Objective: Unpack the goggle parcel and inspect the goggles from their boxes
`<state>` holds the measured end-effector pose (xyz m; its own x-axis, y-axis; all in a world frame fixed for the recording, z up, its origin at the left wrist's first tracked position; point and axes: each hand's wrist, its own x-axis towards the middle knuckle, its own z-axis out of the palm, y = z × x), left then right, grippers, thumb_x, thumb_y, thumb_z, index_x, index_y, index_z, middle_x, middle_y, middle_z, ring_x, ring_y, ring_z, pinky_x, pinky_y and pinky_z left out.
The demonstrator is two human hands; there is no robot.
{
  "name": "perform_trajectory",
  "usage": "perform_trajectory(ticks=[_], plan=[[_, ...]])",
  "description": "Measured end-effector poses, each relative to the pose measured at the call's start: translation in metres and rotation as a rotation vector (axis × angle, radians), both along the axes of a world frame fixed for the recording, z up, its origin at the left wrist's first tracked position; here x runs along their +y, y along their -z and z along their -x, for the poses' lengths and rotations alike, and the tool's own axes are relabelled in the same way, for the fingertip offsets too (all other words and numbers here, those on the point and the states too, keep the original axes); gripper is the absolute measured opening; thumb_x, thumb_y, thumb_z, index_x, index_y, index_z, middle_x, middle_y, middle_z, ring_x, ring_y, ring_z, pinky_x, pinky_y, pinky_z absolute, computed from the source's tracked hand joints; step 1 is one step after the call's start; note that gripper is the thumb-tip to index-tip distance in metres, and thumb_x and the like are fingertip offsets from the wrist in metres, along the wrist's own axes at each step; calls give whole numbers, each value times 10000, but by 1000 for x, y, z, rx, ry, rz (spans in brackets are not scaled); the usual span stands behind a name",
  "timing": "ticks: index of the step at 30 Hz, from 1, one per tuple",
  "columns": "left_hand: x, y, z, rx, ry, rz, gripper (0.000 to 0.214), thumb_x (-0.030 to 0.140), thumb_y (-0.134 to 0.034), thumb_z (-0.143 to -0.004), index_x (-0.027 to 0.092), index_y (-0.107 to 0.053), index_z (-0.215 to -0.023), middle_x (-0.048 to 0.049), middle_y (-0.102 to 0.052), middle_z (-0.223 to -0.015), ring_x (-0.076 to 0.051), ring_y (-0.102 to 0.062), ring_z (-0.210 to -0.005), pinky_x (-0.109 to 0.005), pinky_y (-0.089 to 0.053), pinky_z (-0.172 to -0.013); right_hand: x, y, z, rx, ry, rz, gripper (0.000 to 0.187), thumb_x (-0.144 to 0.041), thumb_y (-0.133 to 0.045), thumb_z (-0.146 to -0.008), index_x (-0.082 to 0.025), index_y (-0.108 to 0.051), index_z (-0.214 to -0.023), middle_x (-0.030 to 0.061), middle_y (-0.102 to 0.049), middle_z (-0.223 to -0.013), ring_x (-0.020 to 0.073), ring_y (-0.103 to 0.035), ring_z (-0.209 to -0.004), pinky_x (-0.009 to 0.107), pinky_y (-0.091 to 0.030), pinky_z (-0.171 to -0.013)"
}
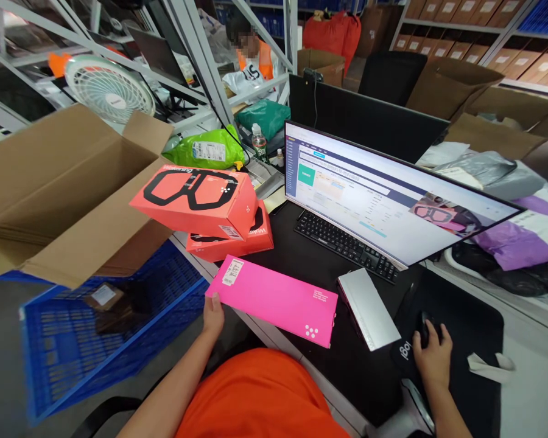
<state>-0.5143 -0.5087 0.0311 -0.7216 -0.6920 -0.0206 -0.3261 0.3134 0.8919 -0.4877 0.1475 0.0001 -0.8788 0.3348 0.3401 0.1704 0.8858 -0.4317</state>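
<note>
My left hand (214, 317) grips the left end of a flat pink box (274, 302), thumb on top, over the desk's front edge. The box has a white label at its left end and white dots at its right. My right hand (433, 354) is closed over a black computer mouse (424, 328) on a black mouse pad (472, 322). Left of the pad lies a silver-white box (369, 309). Behind the pink box, an orange-red box (196, 204) with a black goggle-shaped print is stacked on a second orange-red box (237, 243).
A monitor (369, 188) stands behind a black keyboard (347, 243). At left, an open cardboard carton (73, 194) sits over a blue crate (86, 359). A handheld scanner (411, 407) is at the front edge. Another person (256, 58) is beyond the metal frame.
</note>
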Motion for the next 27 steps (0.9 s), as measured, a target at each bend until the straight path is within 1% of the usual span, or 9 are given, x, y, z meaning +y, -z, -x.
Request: perform_trajectory(ticks=[6,11,15,22,27], plan=[[1,-1,1,0,-9,4,704,686,-388,-925,99,-590,-1257,-220,-630,-1284,-373,-492,-1361,-559,-323,-1199,-2,-3,1,0,21,-5,631,-511,-471,-903,-67,-628,-1323,258,-376,-1533,428,-390,-1406,610,-388,-1106],[0,-1,0,-5,-10,1,706,709,-392,-913,123,-582,-1258,-205,-627,-1288,-367,-472,-1384,-541,-293,-1219,-4,-3,0,-9,36,0,629,-494,-476,-901,-66,-614,-1341,262,-366,-1540,439,-382,-1411,625,-391,-1100],[0,-1,0,1,-2,2,716,725,-386,-910,127,-592,-1246,-195,-639,-1259,-353,-465,-1395,-513,-304,-1221,-3,-3,0,-14,27,14,624,-488,-477,-905,-65,-608,-1344,264,-350,-1548,446,-362,-1421,639,-372,-1111],[-1,1,-1,6,1,8,704,710,-397,-914,126,-592,-1254,-203,-633,-1277,-363,-481,-1377,-539,-312,-1209,-6,-6,0,-24,47,15,666,-511,-471,-890,-55,-600,-1358,269,-369,-1538,446,-372,-1415,611,-377,-1104],[-2,2,-1,1,-2,6,732,725,-390,-910,119,-579,-1276,-204,-632,-1281,-358,-493,-1367,-524,-307,-1212,-7,-9,1,-44,60,25,662,-520,-475,-885,-68,-602,-1352,267,-360,-1535,449,-373,-1406,615,-384,-1082]])
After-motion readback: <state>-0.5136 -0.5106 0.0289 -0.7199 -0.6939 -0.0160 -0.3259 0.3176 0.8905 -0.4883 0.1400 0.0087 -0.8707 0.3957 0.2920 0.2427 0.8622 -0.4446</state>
